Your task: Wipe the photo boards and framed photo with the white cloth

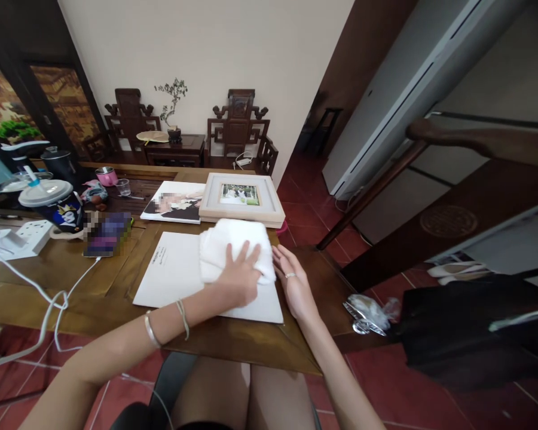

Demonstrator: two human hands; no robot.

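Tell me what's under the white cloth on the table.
The white cloth lies on a white board, under the left hand. Whatever the cloth covers on the board cannot be seen.

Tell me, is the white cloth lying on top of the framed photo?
No, the white cloth lies under the left hand on the white board, in front of the framed photo.

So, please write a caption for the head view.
Left hand pressing a white towel onto a white board; right hand beside it.
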